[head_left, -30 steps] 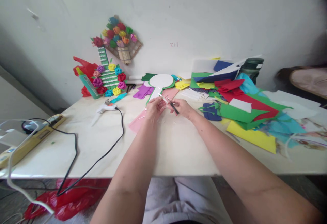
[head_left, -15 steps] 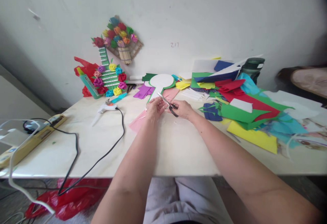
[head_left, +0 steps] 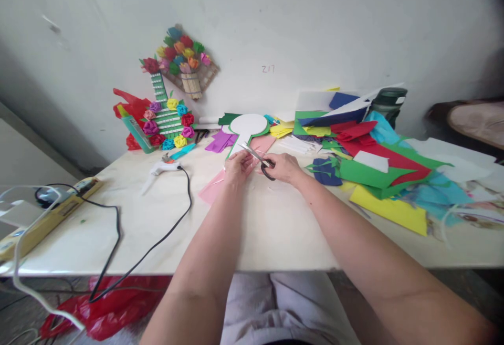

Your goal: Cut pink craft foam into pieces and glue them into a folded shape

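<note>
My right hand (head_left: 284,168) is closed on the black handles of a pair of scissors (head_left: 255,153), whose silver blades point to the upper left. The blades appear slightly parted, over the fingers of my left hand (head_left: 239,166). My left fingers are pinched together; a thin pale scrap seems to be between the hands, too small to make out. Just beyond lies a white shape with a round top (head_left: 249,123) and green edging. Pink paper (head_left: 212,186) lies flat beside and partly under my left forearm.
A white glue gun (head_left: 163,167) with a black cord lies at left, near a power strip (head_left: 71,203). Behind it stand a glue bottle (head_left: 136,132) and a guitar-shaped flower craft (head_left: 169,119). Coloured paper (head_left: 370,177) piles up at right before a dark bottle (head_left: 388,104).
The scissor blades look a little wider apart and their tips reach slightly further left. Both hands stay in nearly the same place.
</note>
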`<state>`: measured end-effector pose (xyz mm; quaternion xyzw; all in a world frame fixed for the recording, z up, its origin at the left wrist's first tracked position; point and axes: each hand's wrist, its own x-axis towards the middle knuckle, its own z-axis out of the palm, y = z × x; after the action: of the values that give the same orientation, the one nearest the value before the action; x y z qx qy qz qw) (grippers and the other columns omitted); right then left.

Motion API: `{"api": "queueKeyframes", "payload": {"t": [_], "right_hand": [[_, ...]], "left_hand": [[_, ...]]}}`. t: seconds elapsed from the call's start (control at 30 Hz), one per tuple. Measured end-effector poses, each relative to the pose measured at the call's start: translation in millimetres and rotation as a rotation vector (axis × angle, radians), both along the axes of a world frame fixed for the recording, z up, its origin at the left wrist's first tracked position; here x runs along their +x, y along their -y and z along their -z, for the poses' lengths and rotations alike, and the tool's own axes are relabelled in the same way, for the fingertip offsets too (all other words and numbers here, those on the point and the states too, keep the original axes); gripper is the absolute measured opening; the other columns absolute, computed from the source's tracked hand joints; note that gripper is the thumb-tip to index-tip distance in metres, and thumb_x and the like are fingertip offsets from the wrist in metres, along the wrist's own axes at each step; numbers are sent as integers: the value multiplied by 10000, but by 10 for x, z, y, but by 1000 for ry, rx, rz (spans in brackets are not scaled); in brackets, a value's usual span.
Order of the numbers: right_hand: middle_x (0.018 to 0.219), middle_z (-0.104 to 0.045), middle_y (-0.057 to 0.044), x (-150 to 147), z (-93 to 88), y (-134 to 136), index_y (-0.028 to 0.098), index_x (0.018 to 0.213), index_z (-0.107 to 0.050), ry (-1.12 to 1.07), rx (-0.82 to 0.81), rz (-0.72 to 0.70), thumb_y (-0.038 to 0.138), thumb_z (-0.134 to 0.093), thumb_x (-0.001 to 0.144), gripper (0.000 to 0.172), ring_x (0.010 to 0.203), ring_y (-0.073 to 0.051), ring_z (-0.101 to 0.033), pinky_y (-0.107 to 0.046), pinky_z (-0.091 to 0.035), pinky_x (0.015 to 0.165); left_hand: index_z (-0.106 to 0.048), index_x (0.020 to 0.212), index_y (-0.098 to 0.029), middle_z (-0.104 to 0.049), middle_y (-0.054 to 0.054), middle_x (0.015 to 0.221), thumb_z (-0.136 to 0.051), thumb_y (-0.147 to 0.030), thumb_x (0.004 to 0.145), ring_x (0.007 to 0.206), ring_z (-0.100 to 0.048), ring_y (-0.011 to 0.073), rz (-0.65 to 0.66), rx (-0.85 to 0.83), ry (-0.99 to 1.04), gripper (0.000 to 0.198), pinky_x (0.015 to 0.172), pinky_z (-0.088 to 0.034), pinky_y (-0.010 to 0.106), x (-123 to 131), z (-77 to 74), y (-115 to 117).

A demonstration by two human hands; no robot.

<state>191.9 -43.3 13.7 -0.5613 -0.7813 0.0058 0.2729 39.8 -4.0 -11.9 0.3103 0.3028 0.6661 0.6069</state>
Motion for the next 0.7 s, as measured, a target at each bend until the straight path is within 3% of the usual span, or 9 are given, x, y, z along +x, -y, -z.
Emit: {"api": "queueKeyframes", "payload": {"t": [0.47,0.7], "right_hand": [[792,-672,13,21,-23,11,321,966,-636,34,-22,-2,596,-494,671,428,709,-155,-588,-232,-368,597],[781,-675,15,31,2,-8,322,941,-642,36,-18,-9,602,-485,671,419,688,-152,-582,-224,-347,563]], "left_hand": [[-586,712,-131,-581,-10,576,-646,-118,598,508,-568,81,12,-49,9,129,584,-497,222,8,-5,10],[-586,743,-140,-537,-34,536,-680,-165,581,446,-535,72,24,-67,-55,189,518,-470,213,-11,49,-33]]}}
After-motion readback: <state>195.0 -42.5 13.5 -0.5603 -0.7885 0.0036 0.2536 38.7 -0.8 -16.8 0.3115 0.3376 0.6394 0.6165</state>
